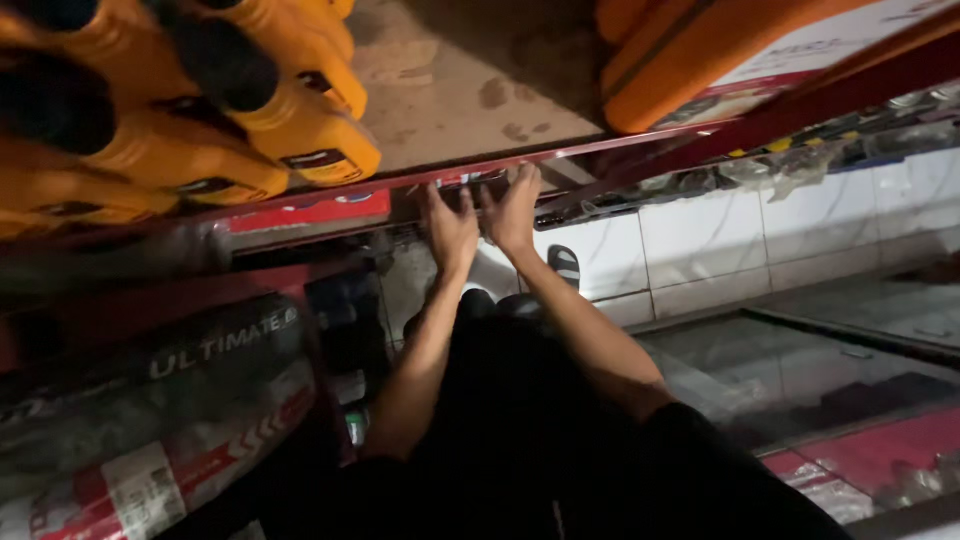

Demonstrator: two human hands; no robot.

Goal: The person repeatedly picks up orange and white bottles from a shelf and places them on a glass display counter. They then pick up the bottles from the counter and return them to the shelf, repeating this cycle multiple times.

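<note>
Dim storeroom or shop aisle, seen from above along red metal shelving.

Shelf board (pixel 470 90): bare, pale, stained, edged by a red front rail (pixel 600 145) running from lower left up to the right.

Left hand (pixel 450 230): arm raised from below, palm flat toward the underside of the rail's edge, fingers stretched out and slightly spread, tips at the rail. It grips nothing that can be seen.

Right hand (pixel 512 210): just beside the left, nearly touching it, likewise extended, fingers straight and together, tips on the rail edge by a small label strip. Whether the fingers curl over the lip cannot be told in the dark.

Orange canisters (pixel 250 110): a cluster lying on the shelf at upper left, each with a black cap and a dark label band, well apart from both hands.

Orange pack (pixel 690 60): upper right on the same shelf, with a white printed panel.

Red label plate (pixel 310 212): fixed to the rail left of the hands.

Wrapped tyres (pixel 150 400): lower left, dark rubber in clear and printed wrapping, stacked on a lower level.

White tiled wall (pixel 760 240): right of the arms, with a shadowed floor below.

Sandal (pixel 565 265): dark with white stripes, on the person's foot, seen between the right forearm and the tiles.

Dark clothing fills the bottom centre.
</note>
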